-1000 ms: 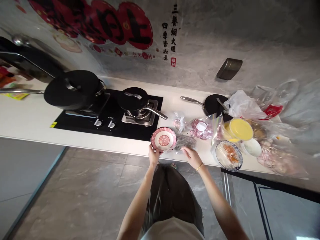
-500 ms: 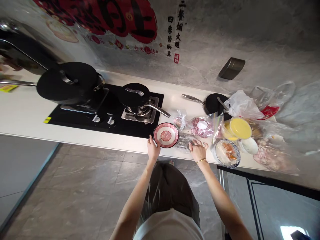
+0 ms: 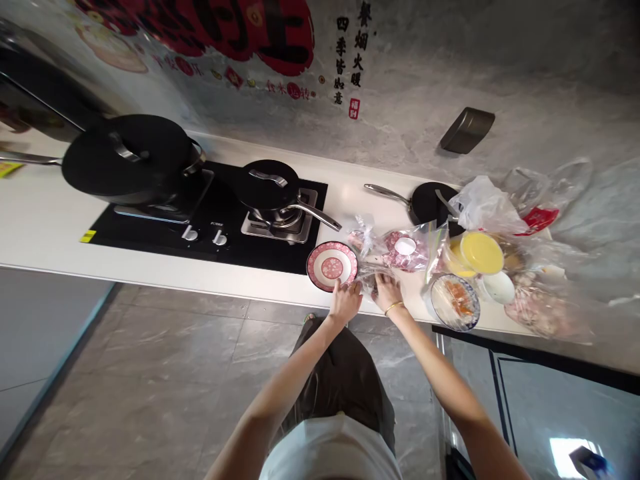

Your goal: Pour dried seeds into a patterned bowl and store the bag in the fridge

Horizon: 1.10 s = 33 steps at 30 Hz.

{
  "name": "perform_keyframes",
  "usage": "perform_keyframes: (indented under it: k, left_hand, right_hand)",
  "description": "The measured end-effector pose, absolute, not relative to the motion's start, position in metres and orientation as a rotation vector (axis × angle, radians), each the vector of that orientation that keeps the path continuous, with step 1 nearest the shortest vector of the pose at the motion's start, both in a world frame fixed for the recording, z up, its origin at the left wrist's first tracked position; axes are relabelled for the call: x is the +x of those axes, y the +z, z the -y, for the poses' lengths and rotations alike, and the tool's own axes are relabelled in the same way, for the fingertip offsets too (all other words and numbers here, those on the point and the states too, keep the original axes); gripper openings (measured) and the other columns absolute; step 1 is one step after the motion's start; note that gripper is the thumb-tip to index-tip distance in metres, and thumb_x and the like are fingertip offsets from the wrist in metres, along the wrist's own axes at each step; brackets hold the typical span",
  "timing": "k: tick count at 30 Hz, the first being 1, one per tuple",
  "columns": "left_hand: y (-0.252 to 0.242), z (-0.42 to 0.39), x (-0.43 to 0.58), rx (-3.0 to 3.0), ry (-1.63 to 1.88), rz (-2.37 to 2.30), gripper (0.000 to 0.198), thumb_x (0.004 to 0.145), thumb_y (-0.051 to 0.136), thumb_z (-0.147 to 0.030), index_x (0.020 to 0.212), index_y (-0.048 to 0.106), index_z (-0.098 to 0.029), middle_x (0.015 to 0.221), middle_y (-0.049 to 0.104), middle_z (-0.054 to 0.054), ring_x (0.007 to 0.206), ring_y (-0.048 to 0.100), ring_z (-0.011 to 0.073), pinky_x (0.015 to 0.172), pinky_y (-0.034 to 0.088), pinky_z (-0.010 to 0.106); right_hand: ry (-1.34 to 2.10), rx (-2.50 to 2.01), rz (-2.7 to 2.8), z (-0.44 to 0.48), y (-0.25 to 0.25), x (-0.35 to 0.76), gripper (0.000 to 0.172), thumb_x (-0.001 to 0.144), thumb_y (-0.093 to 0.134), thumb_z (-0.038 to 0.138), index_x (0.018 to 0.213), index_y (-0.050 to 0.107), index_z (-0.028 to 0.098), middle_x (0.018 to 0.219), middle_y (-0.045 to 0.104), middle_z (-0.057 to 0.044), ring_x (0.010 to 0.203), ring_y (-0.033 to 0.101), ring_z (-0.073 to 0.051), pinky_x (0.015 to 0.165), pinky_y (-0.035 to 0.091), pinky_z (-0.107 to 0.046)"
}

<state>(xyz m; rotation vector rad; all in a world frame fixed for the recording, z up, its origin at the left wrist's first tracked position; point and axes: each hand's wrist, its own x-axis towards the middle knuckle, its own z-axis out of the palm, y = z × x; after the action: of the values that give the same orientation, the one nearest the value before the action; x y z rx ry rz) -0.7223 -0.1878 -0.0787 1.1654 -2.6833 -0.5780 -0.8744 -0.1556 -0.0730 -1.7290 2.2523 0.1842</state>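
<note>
A clear plastic bag [image 3: 369, 279] with dark contents lies at the front of the counter, partly covered by my fingers. My left hand [image 3: 346, 303] is at the bag's left side with its fingers curled, close against the rim of a pink-and-white plate [image 3: 316, 265]. On the bag's right side, my right hand [image 3: 388, 293] has its fingers closed down on the plastic. My fingertips are small and partly hidden. Just behind the bag sit a small tied bag [image 3: 363, 235] and a zip bag of reddish meat [image 3: 404, 250].
Left of the plate is a black cooktop [image 3: 150, 240] with a large lidded pot [image 3: 130, 155] and a lidded saucepan [image 3: 267, 185]. To the right are a wrapped bowl of orange food [image 3: 456, 303], a yellow-lidded tub [image 3: 481, 253], bagged meat [image 3: 543, 313] and another black pan [image 3: 431, 202].
My left hand has left the plate's left rim and moved right to the plastic bag. My right hand has shifted slightly left on the bag. The plate stays in place.
</note>
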Motion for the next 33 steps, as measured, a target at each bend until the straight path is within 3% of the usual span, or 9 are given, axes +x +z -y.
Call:
perform_keyframes:
  k: [3, 9, 14, 18, 21, 24, 27, 29, 33]
  left_hand:
    - [-0.082, 0.187, -0.719, 1.332, -0.542, 2.631, 0.051, 0.085, 0.046, -0.021, 0.133, 0.042, -0.004, 0.098, 0.064, 0.02, 0.092, 0.06, 0.028, 0.099, 0.027, 0.047]
    - [-0.088, 0.18, -0.722, 1.403, -0.574, 2.621, 0.053, 0.086, 0.041, -0.017, 0.135, 0.037, 0.003, 0.084, 0.065, 0.021, 0.086, 0.061, 0.0283, 0.091, 0.032, 0.046]
    - [-0.092, 0.164, -0.732, 1.369, -0.599, 2.612, 0.055, 0.087, 0.043, -0.018, 0.14, 0.034, -0.006, 0.085, 0.064, 0.016, 0.083, 0.06, 0.0247, 0.09, 0.035, 0.044]
    - [-0.091, 0.159, -0.747, 1.377, -0.616, 2.585, 0.052, 0.089, 0.041, -0.019, 0.14, 0.035, -0.015, 0.088, 0.063, 0.012, 0.081, 0.06, 0.0222, 0.086, 0.037, 0.04]
    - [-0.091, 0.165, -0.761, 1.508, -0.641, 2.482, 0.048, 0.09, 0.042, -0.021, 0.137, 0.041, -0.018, 0.094, 0.064, 0.013, 0.086, 0.06, 0.0238, 0.088, 0.036, 0.041]
    - [-0.097, 0.169, -0.778, 1.641, -0.898, 2.246, 0.051, 0.084, 0.053, -0.018, 0.134, 0.045, -0.019, 0.101, 0.064, 0.014, 0.093, 0.06, 0.0265, 0.089, 0.036, 0.042]
    - [-0.107, 0.168, -0.792, 1.581, -1.543, 1.769, 0.057, 0.07, 0.067, -0.018, 0.126, 0.053, -0.02, 0.095, 0.066, 0.01, 0.091, 0.061, 0.0258, 0.085, 0.041, 0.038]
    - [-0.111, 0.164, -0.795, 1.445, -1.866, 1.415, 0.057, 0.07, 0.066, -0.022, 0.125, 0.053, -0.019, 0.089, 0.066, 0.007, 0.087, 0.063, 0.0225, 0.08, 0.045, 0.034]
    - [-0.104, 0.151, -0.781, 1.349, -1.854, 0.79, 0.045, 0.08, 0.053, -0.033, 0.123, 0.05, -0.022, 0.097, 0.063, 0.005, 0.087, 0.064, 0.0167, 0.076, 0.048, 0.029]
  right_hand:
    - [0.196, -1.879, -2.211, 0.171, -0.078, -0.856, 0.077, 0.067, 0.071, 0.024, 0.136, 0.038, 0.016, 0.137, 0.042, -0.02, 0.124, 0.036, -0.038, 0.1, 0.026, -0.057]
    - [0.132, -2.034, -2.055, 0.18, -0.09, -0.869, 0.065, 0.071, 0.064, 0.017, 0.132, 0.043, 0.015, 0.136, 0.047, -0.018, 0.127, 0.037, -0.031, 0.107, 0.019, -0.053]
    - [-0.082, -2.156, -1.878, 0.142, -0.093, -0.917, 0.065, 0.075, 0.056, 0.016, 0.138, 0.039, 0.019, 0.146, 0.036, -0.009, 0.134, 0.03, -0.025, 0.111, 0.017, -0.047]
    - [-0.345, -2.043, -1.863, 0.12, -0.09, -0.955, 0.057, 0.072, 0.057, 0.018, 0.129, 0.053, 0.019, 0.136, 0.049, -0.01, 0.128, 0.039, -0.025, 0.109, 0.029, -0.044]
    - [-0.531, -1.898, -1.656, 0.114, -0.084, -0.979, 0.06, 0.072, 0.049, 0.012, 0.131, 0.05, 0.022, 0.136, 0.049, -0.007, 0.128, 0.041, -0.021, 0.109, 0.032, -0.039]
    - [-0.692, -1.683, -1.498, 0.109, -0.082, -0.998, 0.06, 0.072, 0.05, 0.013, 0.131, 0.051, 0.022, 0.136, 0.049, -0.007, 0.127, 0.044, -0.021, 0.106, 0.036, -0.039]
    - [-0.91, -1.395, -1.525, 0.105, -0.09, -1.007, 0.052, 0.072, 0.058, 0.025, 0.124, 0.057, 0.021, 0.122, 0.062, -0.008, 0.114, 0.056, -0.024, 0.098, 0.044, -0.041]
    - [-1.06, -1.225, -1.59, 0.105, -0.098, -1.005, 0.051, 0.074, 0.059, 0.032, 0.123, 0.056, 0.022, 0.114, 0.065, -0.008, 0.106, 0.06, -0.024, 0.093, 0.047, -0.043]
    - [-1.226, -1.266, -1.739, 0.111, -0.115, -0.985, 0.053, 0.075, 0.059, 0.036, 0.126, 0.053, 0.021, 0.12, 0.061, -0.01, 0.11, 0.057, -0.026, 0.095, 0.045, -0.048]
